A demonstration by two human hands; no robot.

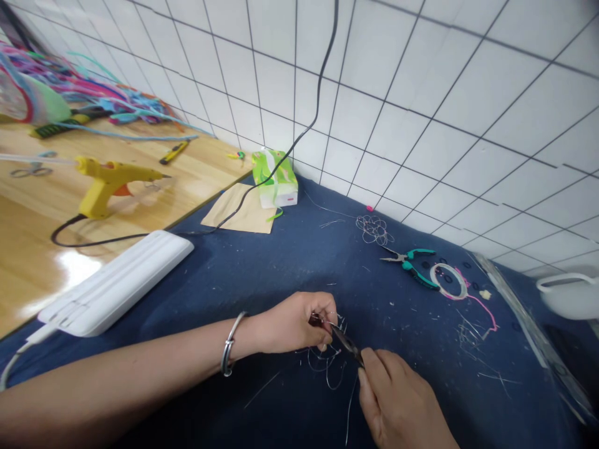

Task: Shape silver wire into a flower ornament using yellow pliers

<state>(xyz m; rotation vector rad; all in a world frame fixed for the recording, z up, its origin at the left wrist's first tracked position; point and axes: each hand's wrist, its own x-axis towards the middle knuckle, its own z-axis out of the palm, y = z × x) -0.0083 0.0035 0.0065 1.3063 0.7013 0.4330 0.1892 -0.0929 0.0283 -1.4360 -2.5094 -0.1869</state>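
My left hand (pixel 297 324), with a silver bangle at its wrist, pinches thin silvery wire (pixel 333 368) whose loops hang below the fingers. My right hand (pixel 397 396) is wrapped round dark-jawed pliers (pixel 347 344). The jaws reach up to the wire at my left fingertips; whether they are closed on it I cannot make out. Loose wire ends lie on the dark blue cloth (pixel 290 268) around both hands. Beyond them rests a second pair of pliers (pixel 407 259), with teal handles, beside a coil of wire (pixel 374 229).
A white ring-shaped spool (pixel 448 280) with pink cord and wire scraps lies to the right, near a white cup (pixel 568 294). On the left are a white power bank (pixel 116 280) and a yellow glue gun (pixel 105 181). A tissue pack (pixel 275 178) stands by the tiled wall.
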